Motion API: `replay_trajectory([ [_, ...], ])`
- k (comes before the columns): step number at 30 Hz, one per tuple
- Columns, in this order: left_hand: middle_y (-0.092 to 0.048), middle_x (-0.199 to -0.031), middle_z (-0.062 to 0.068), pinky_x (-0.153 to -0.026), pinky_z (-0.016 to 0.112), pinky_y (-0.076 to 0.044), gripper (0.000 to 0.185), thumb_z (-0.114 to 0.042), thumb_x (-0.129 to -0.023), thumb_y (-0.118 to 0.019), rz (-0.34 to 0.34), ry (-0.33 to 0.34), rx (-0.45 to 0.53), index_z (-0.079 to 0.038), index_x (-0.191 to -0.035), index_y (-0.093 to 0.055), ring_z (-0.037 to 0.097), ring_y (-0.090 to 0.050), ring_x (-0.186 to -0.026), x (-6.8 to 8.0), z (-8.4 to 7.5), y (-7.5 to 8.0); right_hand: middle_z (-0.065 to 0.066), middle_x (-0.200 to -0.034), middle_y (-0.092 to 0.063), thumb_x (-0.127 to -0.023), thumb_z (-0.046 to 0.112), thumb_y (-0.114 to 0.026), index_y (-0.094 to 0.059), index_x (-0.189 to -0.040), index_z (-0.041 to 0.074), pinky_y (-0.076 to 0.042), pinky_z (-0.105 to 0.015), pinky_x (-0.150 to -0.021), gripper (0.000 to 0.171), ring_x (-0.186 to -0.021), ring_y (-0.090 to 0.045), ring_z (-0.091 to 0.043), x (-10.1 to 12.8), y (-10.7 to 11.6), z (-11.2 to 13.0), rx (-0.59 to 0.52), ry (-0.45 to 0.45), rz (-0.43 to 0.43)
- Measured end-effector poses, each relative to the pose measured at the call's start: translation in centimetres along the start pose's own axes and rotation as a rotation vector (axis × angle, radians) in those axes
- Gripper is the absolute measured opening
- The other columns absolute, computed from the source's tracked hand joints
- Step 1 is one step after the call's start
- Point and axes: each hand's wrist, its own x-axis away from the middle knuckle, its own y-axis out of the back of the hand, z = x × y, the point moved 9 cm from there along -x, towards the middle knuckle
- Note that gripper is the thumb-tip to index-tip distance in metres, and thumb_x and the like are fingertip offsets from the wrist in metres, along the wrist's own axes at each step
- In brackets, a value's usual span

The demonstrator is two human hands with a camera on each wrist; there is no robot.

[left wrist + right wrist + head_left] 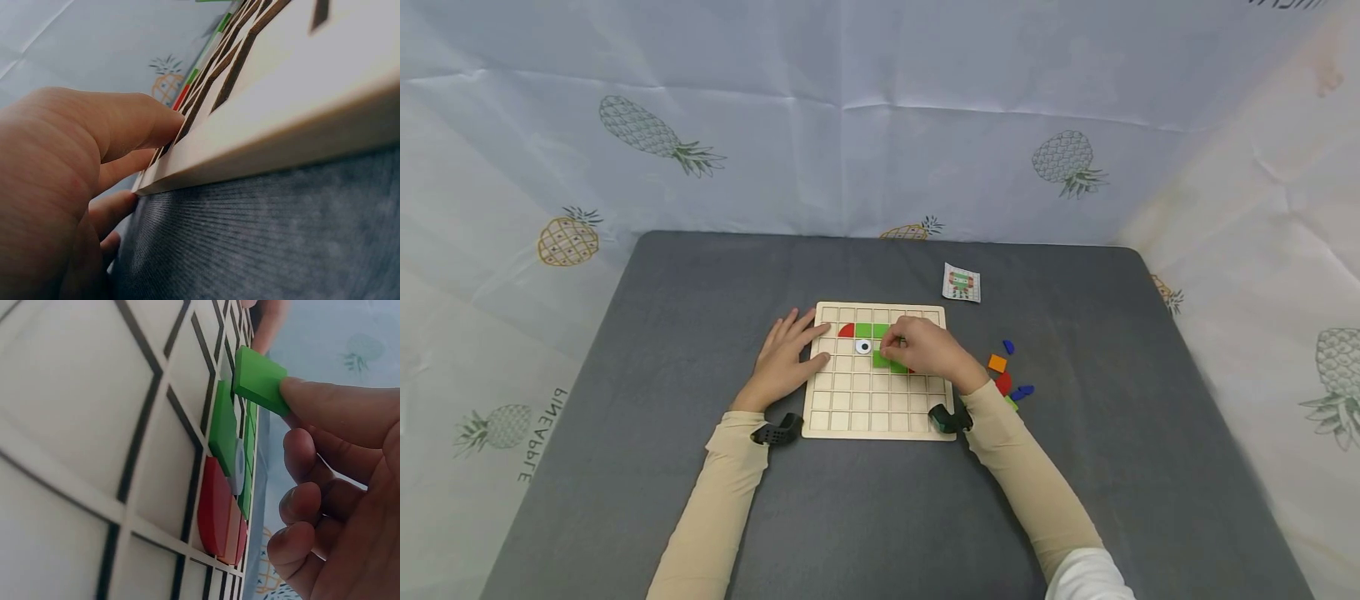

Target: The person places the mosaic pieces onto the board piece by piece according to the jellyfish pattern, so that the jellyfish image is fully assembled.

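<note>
Inventory, left to right, as I read it off my three feeds.

1. Left hand: fingers straight and slightly spread, lying flat across the left edge of the board. It holds nothing; I judge it steadies the board.

2. Board: wooden grid, flat on the tabletop. Filled so far, all in the upper rows: a red quarter-round, two green squares beside it, a round eye piece below them, more green under that. A red piece also sits in a cell close to my right hand. Most cells are bare, so I judge the picture is at an early stage.

3. Right hand: over the board's upper middle, thumb and forefinger pinching a green tile.

4. Green tile: a flat square, so no real long axis. It is held off the board, tilted, its free edge pointing down toward the cells beside the placed green pieces. Not yet seated.

5. Loose pieces: right of the board on the tabletop, blue, orange, red and green, yet to be placed.

6. Pattern card: beyond the board's right corner, lying flat.
</note>
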Motion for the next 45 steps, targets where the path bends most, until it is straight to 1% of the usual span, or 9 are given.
replay_trajectory([
  [13, -0.026, -0.168, 0.012, -0.132, 0.049, 0.003, 0.057, -0.027, -0.097, -0.065, -0.006, -0.005, 0.000, -0.015, -0.151, -0.051, 0.033, -0.006, -0.160, 0.0, -0.2, 0.1, -0.001, -0.098, -0.072, -0.098, 0.018, -0.068, -0.079, -0.095, 0.013, -0.048, -0.025, -0.069, 0.012, -0.076, -0.055, -0.012, -0.3, -1.1, 0.0, 0.046, 0.000, 0.038],
  [26, -0.026, -0.168, 0.012, -0.131, 0.050, 0.004, 0.057, -0.027, -0.097, -0.065, -0.006, 0.006, 0.006, -0.015, -0.151, -0.051, 0.033, -0.006, -0.160, 0.0, -0.1, 0.0, 0.003, -0.084, -0.064, -0.097, 0.019, -0.069, -0.073, -0.099, 0.016, -0.045, -0.026, -0.066, 0.006, -0.072, -0.053, -0.012, -0.3, -1.7, 0.2, 0.118, -0.042, 0.058],
  [29, -0.026, -0.169, 0.012, -0.131, 0.050, 0.004, 0.057, -0.027, -0.097, -0.065, -0.008, 0.007, 0.005, -0.015, -0.151, -0.051, 0.033, -0.006, -0.160, -0.1, -0.1, 0.0, 0.001, -0.086, -0.061, -0.095, 0.022, -0.072, -0.071, -0.105, 0.015, -0.045, -0.029, -0.068, 0.013, -0.075, -0.052, -0.013, -0.1, -1.8, 0.1, 0.115, -0.061, 0.075],
  [31, -0.026, -0.169, 0.012, -0.131, 0.050, 0.004, 0.057, -0.027, -0.097, -0.065, -0.008, 0.006, 0.001, -0.015, -0.151, -0.050, 0.033, -0.006, -0.160, -0.1, 0.0, 0.0, 0.000, -0.088, -0.059, -0.093, 0.023, -0.075, -0.069, -0.109, 0.014, -0.048, -0.031, -0.076, 0.019, -0.079, -0.052, -0.014, 0.2, -1.8, 0.2, 0.107, -0.067, 0.092],
  [35, -0.026, -0.169, 0.012, -0.131, 0.050, 0.003, 0.058, -0.027, -0.097, -0.065, -0.008, 0.006, -0.004, -0.014, -0.151, -0.050, 0.033, -0.006, -0.160, -0.1, 0.1, 0.0, -0.001, -0.092, -0.058, -0.091, 0.023, -0.077, -0.067, -0.115, 0.013, -0.049, -0.033, -0.082, 0.028, -0.084, -0.052, -0.014, 1.0, -1.8, 0.1, 0.074, -0.070, 0.120],
  [37, -0.026, -0.169, 0.012, -0.132, 0.049, 0.004, 0.058, -0.027, -0.097, -0.065, -0.009, 0.006, -0.001, -0.014, -0.151, -0.050, 0.033, -0.006, -0.160, -0.1, 0.1, 0.0, 0.000, -0.090, -0.058, -0.092, 0.024, -0.076, -0.067, -0.117, 0.013, -0.048, -0.032, -0.080, 0.029, -0.082, -0.052, -0.014, 1.4, -1.5, 0.0, 0.058, -0.074, 0.113],
  [38, -0.026, -0.169, 0.012, -0.132, 0.049, 0.004, 0.058, -0.028, -0.097, -0.065, -0.009, 0.007, 0.000, -0.014, -0.151, -0.050, 0.033, -0.006, -0.160, -0.1, 0.1, 0.0, 0.000, -0.089, -0.058, -0.092, 0.025, -0.076, -0.067, -0.117, 0.013, -0.047, -0.031, -0.073, 0.030, -0.081, -0.052, -0.014, 1.7, -1.4, -0.1, 0.047, -0.076, 0.108],
  [40, -0.026, -0.169, 0.012, -0.132, 0.049, 0.004, 0.058, -0.028, -0.097, -0.065, -0.009, 0.006, -0.001, -0.014, -0.151, -0.050, 0.032, -0.006, -0.160, -0.1, 0.1, 0.0, 0.000, -0.086, -0.057, -0.092, 0.025, -0.075, -0.067, -0.117, 0.012, -0.045, -0.029, -0.070, 0.029, -0.077, -0.051, -0.014, 2.3, -0.9, -0.3, 0.027, -0.071, 0.092],
  [45, -0.026, -0.169, 0.012, -0.132, 0.049, 0.003, 0.058, -0.028, -0.097, -0.064, -0.007, 0.002, -0.013, -0.015, -0.152, -0.050, 0.032, -0.006, -0.160, -0.1, 0.2, -0.1, 0.002, -0.085, -0.061, -0.095, 0.023, -0.072, -0.069, -0.115, 0.010, -0.045, -0.026, -0.064, 0.024, -0.073, -0.052, -0.013, 4.1, 0.2, -1.2, -0.042, -0.056, 0.052],
])
